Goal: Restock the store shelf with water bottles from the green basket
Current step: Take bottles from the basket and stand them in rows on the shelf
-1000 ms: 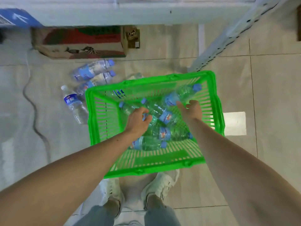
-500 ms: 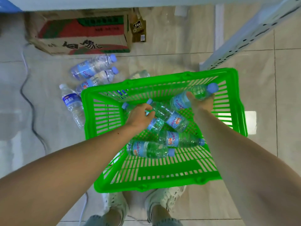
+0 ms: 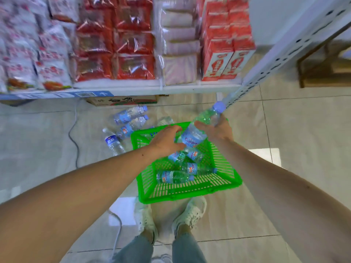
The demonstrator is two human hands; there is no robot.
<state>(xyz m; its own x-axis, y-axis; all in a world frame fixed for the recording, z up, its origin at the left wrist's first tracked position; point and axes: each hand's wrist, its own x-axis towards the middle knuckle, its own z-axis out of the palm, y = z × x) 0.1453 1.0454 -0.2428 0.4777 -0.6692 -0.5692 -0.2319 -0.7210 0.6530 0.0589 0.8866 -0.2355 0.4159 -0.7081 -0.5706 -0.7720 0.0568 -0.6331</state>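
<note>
I've just lifted one water bottle (image 3: pixel 197 130) clear of the green basket (image 3: pixel 190 194); my right hand (image 3: pixel 218 130) has its grip closed around it, while my left hand (image 3: pixel 167 141) curls against its label end. Shelf (image 3: pixel 133 89) next; several bottles remain below.

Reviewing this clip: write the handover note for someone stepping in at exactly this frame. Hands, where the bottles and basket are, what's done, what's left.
Right hand: closed around a water bottle, lifted above the basket, cap pointing up toward the shelf upright.
Left hand: against the lower end of the same bottle; whether it grips is unclear.
Green basket: on the floor in front of the feet, with at least three bottles lying inside.
Loose bottles lie on the floor to the left of the basket, under the shelf.
Done: one bottle picked up.
Left: shelve it, then the rest. No water bottles are visible on the shelf.
</note>
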